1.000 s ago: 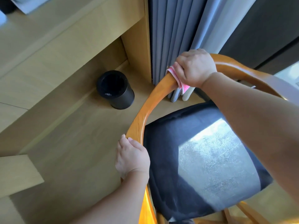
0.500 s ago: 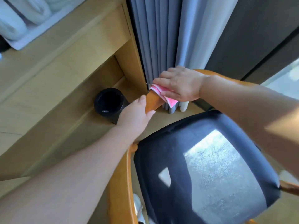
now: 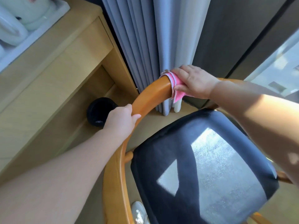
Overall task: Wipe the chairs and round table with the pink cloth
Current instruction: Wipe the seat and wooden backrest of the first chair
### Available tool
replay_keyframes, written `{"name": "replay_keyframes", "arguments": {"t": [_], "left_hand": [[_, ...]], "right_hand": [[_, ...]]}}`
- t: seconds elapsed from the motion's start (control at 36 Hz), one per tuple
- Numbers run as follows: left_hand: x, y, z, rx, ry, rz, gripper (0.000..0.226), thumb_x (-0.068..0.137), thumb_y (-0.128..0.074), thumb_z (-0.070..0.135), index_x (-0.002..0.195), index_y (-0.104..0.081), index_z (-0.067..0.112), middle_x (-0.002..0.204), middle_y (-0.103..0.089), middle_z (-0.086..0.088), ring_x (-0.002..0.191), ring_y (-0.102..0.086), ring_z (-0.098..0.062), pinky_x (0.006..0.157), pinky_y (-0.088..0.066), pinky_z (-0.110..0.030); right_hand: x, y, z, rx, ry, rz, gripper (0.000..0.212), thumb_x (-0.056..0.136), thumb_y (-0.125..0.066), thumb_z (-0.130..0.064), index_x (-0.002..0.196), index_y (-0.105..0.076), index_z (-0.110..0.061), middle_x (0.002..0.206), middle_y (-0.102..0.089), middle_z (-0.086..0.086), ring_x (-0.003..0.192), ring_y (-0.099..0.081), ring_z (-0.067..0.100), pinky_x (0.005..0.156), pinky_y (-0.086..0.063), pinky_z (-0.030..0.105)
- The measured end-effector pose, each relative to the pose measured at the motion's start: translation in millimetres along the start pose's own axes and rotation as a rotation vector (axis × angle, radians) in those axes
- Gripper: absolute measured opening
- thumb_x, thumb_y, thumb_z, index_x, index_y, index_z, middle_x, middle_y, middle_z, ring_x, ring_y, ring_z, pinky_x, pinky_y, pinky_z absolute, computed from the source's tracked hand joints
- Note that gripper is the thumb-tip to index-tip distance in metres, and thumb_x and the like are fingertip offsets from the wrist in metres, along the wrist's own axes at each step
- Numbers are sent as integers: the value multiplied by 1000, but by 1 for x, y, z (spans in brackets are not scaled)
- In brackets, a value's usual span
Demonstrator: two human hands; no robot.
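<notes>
A chair with a curved orange wooden back rail [image 3: 150,96] and a dark cushioned seat [image 3: 186,143] stands below me. My right hand [image 3: 194,82] holds the pink cloth [image 3: 175,88] wrapped over the top of the rail, fingers over the far side and thumb on the near side. My left hand [image 3: 122,121] grips the same rail lower down on the left, fingers curled round it. The round table is out of sight.
A black cylindrical bin [image 3: 98,112] stands on the floor left of the chair, partly behind my left hand. A light wooden desk [image 3: 53,65] runs along the left. Grey curtains [image 3: 145,46] hang just behind the rail. Sunlight patches lie on the seat.
My left hand has closed its grip on the rail, where it only touched it before. My right hand and the cloth have slid along the rail's top, and the view has shifted down.
</notes>
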State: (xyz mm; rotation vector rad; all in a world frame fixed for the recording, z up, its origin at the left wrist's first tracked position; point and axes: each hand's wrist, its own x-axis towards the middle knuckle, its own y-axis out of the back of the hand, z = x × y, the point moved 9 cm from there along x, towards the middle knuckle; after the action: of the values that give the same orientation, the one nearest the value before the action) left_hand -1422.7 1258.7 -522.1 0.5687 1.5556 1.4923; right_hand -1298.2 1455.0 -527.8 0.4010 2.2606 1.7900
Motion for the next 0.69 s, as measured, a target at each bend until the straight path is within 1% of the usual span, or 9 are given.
{"name": "replay_keyframes", "arguments": {"t": [0.11, 0.19, 0.31, 0.42, 0.47, 0.53, 0.56, 0.61, 0.69], "left_hand": [[1, 0, 0, 17, -20, -14, 32, 95, -45, 45, 91, -50, 13, 87, -62, -5, 77, -61, -22, 70, -53, -35], [6, 1, 0, 21, -10, -42, 31, 93, -48, 45, 89, -50, 15, 87, -61, -4, 75, -60, -20, 68, -53, -33], [20, 2, 11, 33, 8, -104, 33, 90, -57, 39, 108, -46, 14, 105, -58, -5, 82, -57, -21, 67, -48, -31], [46, 31, 73, 13, -275, 127, 61, 89, -56, 44, 137, -30, 16, 129, -46, -6, 110, -52, -26, 79, -46, -39], [67, 36, 112, 31, -395, 141, 64, 91, -51, 45, 141, -25, 16, 134, -44, -7, 117, -48, -28, 87, -43, -42], [88, 26, 147, 105, -458, 46, 59, 92, -47, 47, 139, -29, 17, 131, -46, -8, 114, -49, -30, 87, -43, -44], [95, 19, 159, 153, -477, 16, 54, 92, -46, 48, 134, -33, 17, 127, -50, -8, 109, -52, -30, 83, -45, -43], [105, 14, 172, 228, -497, 67, 45, 92, -43, 51, 121, -42, 17, 113, -56, -6, 96, -56, -29, 70, -42, -38], [106, 13, 170, 274, -515, 197, 45, 92, -41, 54, 116, -46, 16, 106, -58, -5, 90, -58, -28, 65, -40, -35]], "right_hand": [[-14, -1, 18, 50, -69, 23, 65, 95, -55, -41, 145, -36, -5, 121, -52, 23, 109, -52, 41, 99, -40, 51], [-27, -1, 36, 72, -129, 41, 65, 94, -57, -38, 145, -36, -3, 116, -53, 25, 106, -53, 42, 97, -41, 51], [-39, -8, 52, 42, -168, 29, 65, 95, -55, -39, 146, -34, -4, 115, -53, 24, 106, -53, 42, 94, -42, 53], [-41, -13, 59, 18, -173, 39, 66, 96, -51, -44, 148, -31, -8, 120, -53, 21, 109, -53, 39, 96, -41, 51], [-40, -15, 60, 18, -172, 40, 66, 96, -50, -45, 149, -30, -9, 122, -52, 19, 111, -52, 38, 97, -40, 50], [-39, -16, 61, 15, -172, 32, 66, 97, -49, -45, 148, -30, -10, 123, -52, 19, 111, -52, 38, 97, -40, 48], [-41, -16, 63, 6, -177, 29, 65, 97, -49, -45, 148, -29, -10, 123, -52, 19, 111, -52, 38, 97, -40, 47], [-48, -18, 72, -27, -206, 24, 64, 98, -48, -44, 148, -29, -10, 125, -52, 17, 111, -53, 36, 96, -40, 46], [-64, -21, 85, -137, -230, 1, 59, 98, -46, -42, 146, -32, -10, 122, -55, 15, 106, -55, 35, 92, -42, 45]]}}
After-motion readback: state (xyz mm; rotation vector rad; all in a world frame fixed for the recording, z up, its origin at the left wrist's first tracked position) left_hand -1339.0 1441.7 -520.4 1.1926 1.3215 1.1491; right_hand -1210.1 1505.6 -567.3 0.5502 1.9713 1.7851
